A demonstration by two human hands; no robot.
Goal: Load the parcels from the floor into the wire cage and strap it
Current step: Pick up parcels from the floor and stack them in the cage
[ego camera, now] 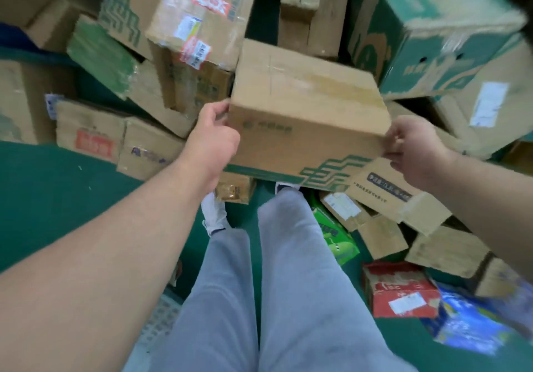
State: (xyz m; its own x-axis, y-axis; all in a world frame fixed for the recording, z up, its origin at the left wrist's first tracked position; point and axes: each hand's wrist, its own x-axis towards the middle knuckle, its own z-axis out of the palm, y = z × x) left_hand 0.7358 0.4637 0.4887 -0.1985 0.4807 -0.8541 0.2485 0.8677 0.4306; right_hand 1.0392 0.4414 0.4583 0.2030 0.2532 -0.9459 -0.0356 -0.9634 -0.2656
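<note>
While both forearms stretch forward, the closest stuff is down below the hands: grey trousers (288, 285) and white shoes (213, 213) standing on the green floor (57, 198). Under the right hand on that same floor there's a red box (398, 288) with a blue printed pack (467, 319) just beside it. There's also a bright green pack (334, 236) and some small brown cartons (380, 236), all jumbled up and touching.

Then the hands themselves. The left hand (215, 132) is curled round the near left corner of a brown cardboard box (305, 106), fingers wrapped onto its left side. The right hand (412, 146) has the near right corner, fingers bent tight over the edge. So the box sits right between the two hands, tilted a bit, with a green stripe pattern along its bottom edge. Can't tell if its underside is touching the parcels below it.

Past the hands it's just a heap of parcels. Beyond the left hand there's a carton with red stickers (202, 11) leaning on the ones around it. A flat carton with red print (92, 132) lies out to that hand's left. Beyond the right hand a big green-and-white carton (432, 34) sits tilted, with a brown carton with a white label (487, 106) below it. It's all pretty blurry back there.
</note>
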